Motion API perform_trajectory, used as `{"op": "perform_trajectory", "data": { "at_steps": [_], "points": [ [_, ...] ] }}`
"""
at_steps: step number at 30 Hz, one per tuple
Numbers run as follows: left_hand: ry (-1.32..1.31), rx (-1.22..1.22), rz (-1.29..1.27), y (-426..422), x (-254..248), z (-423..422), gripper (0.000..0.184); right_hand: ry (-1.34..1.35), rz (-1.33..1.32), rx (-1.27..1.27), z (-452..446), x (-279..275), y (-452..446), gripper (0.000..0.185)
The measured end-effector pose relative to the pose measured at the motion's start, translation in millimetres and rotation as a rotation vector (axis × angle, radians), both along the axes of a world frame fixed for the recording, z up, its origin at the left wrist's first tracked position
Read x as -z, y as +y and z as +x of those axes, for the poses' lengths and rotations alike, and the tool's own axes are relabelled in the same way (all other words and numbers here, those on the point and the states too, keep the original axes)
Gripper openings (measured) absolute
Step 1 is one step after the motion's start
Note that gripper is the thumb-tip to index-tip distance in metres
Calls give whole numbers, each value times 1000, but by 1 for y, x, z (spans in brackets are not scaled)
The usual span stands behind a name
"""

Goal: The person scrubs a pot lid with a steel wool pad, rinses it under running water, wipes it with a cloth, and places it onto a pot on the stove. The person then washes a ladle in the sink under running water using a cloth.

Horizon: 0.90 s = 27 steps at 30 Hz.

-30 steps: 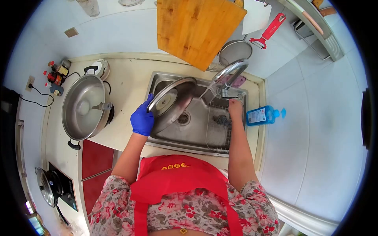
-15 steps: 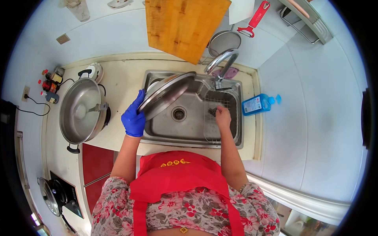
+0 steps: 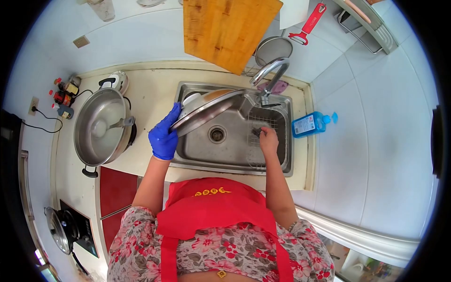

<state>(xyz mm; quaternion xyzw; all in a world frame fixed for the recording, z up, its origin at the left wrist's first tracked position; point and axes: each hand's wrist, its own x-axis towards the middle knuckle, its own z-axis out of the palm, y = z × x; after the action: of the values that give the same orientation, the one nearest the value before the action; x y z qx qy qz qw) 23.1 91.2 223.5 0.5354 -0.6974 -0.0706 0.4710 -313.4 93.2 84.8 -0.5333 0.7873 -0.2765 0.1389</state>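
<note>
Metal lid (image 3: pixel 212 112) is hanging tilted over the sink's (image 3: pixel 202 157) L side, seen nearly edge-on; long axis is running lower L to upper R, knob side facing up-L, hollow underside facing down toward the basin, mostly out of sight. Blue-gloved L hand (image 3: pixel 163 138) is grasping the lower-L rim, some fingers hiding behind it. Bare R hand (image 3: pixel 268 140) is curling at a dark clump (image 3: pixel 256 132) above the wire rack (image 3: pixel 256 157); fingertips are hiding, can't tell if it's gripping. Faucet (image 3: pixel 277 70) is arching behind; cutting bd (image 3: pixel 230 33) is running off the top edge.
</note>
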Motion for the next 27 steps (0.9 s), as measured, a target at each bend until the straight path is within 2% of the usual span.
{"op": "perform_trajectory", "data": {
  "at_steps": [6,15,19,21,22,24,25,27],
  "points": [
    [-27,52,-27,0,1,0,61,-131,-8,-70,5,1,-4,24],
    [-44,70,-16,5,-3,-1,62,-147,-70,-158,20,-18,-8,25],
    [-83,64,33,8,-6,-1,62,-89,-144,-158,22,-9,-10,24],
    [-103,93,-14,8,-5,-3,63,-299,16,-134,26,-16,-10,33],
    [-122,121,-60,8,-5,-4,63,-299,15,-134,30,-23,-10,33],
    [-144,151,-69,9,-5,-9,61,-1401,111,-12,36,-42,-9,54],
    [-166,181,-76,11,-5,-11,58,-1401,110,-11,37,-51,-9,54],
    [-204,205,-97,13,-1,-14,55,-1851,184,-58,39,-68,-11,66]
  ]
}}
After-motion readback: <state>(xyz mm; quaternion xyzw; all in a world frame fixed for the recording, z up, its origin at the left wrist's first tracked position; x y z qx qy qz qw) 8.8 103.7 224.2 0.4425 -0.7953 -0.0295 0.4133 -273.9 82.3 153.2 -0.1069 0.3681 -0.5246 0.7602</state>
